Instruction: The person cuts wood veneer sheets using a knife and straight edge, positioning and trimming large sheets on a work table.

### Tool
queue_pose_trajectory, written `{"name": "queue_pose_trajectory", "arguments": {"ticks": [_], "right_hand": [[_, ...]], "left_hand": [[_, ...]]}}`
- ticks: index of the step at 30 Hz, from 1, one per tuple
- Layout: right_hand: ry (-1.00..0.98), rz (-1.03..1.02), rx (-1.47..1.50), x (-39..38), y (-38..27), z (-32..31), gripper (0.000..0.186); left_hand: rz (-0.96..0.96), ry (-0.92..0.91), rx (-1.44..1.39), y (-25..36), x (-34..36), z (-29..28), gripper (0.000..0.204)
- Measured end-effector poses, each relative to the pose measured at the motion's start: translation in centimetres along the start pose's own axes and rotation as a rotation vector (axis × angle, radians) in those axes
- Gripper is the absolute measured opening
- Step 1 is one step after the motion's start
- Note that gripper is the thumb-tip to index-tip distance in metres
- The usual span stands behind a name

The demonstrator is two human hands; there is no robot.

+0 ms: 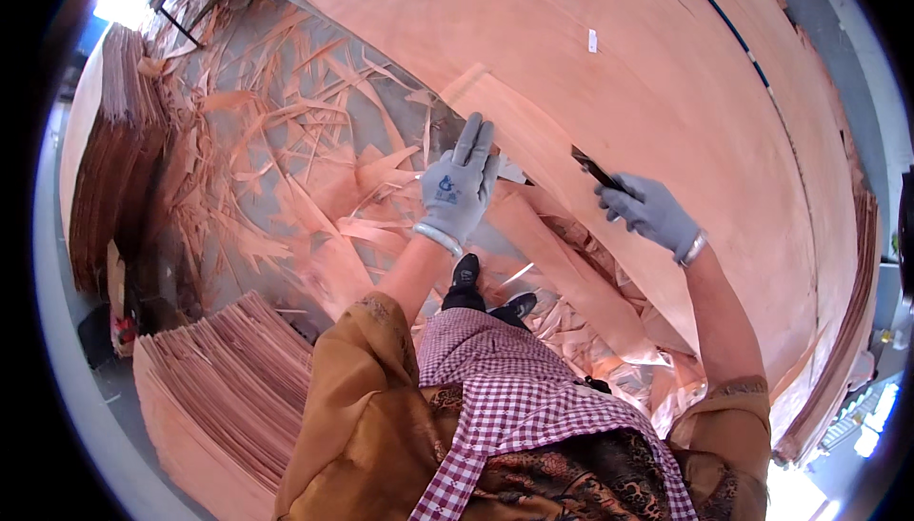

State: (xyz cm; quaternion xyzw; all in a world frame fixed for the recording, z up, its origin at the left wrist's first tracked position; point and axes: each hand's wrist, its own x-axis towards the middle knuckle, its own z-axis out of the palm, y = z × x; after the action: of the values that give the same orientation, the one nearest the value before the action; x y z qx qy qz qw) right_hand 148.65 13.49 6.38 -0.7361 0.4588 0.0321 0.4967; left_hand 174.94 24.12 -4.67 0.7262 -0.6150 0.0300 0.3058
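Scraps (pixel 367 178) all over floor (pixel 487 243), dark tool in right fist, left hand laid out straight

Right hand (pixel 649 212), grey-gloved: fingers wrapped round a dark knife-like tool (pixel 598 172), no gap I can see. Tip points up-left over the big pale-orange sheet (pixel 685 93); fist sits behind it, presumably to hold knuckles clear of the tip. Tip contact: can't tell.

Left hand (pixel 459 183), same glove: fingers extended, back of hand up, nothing visible in hold. Sits by the near edge of the sheet, likely to steady or feel that edge; thumb and any contact underneath are hidden.

Further out: lighter strip (pixel 509 121) along the sheet edge, between the hands. Long offcut (pixel 571 274) slants below it. White tags (pixel 592 40) lie on the sheet, maybe as markers. Layered stack (pixel 228 388) lower left, taller pile (pixel 109 188) beyond, probably set aside to leave standing room
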Motion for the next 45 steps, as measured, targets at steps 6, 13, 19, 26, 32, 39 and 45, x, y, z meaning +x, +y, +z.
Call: {"name": "queue_pose_trajectory", "arguments": {"ticks": [6,13,19,26,32,39,45], "right_hand": [[-0.029,-0.091,-0.323,8.4,-5.6,1.6,0.032],[-0.013,-0.275,-0.525,15.4,-9.7,3.3,0.033],[-0.082,-0.228,-0.480,16.6,-10.5,3.1,0.032],[-0.070,-0.289,-0.912,16.8,-12.2,3.9,0.026],[-0.025,-0.394,-1.001,16.9,-11.5,4.1,0.028],[-0.006,-0.434,-1.084,17.2,-11.7,4.3,0.021],[-0.062,-0.338,-1.100,15.7,-10.5,3.2,0.022]], "left_hand": [[0.032,-0.016,-0.028,-0.9,0.6,0.9,0.041],[0.000,-0.043,-0.076,-0.9,0.9,0.2,0.040],[-0.037,-0.044,-0.157,-0.6,1.2,-0.1,0.039],[-0.120,-0.172,-0.142,0.1,2.4,-0.5,0.044],[-0.260,-0.204,-0.148,0.7,2.5,-0.5,0.057],[-0.262,-0.207,-0.130,0.8,3.0,-0.3,0.059],[-0.272,-0.245,-0.071,0.7,3.3,-0.7,0.057]]}}
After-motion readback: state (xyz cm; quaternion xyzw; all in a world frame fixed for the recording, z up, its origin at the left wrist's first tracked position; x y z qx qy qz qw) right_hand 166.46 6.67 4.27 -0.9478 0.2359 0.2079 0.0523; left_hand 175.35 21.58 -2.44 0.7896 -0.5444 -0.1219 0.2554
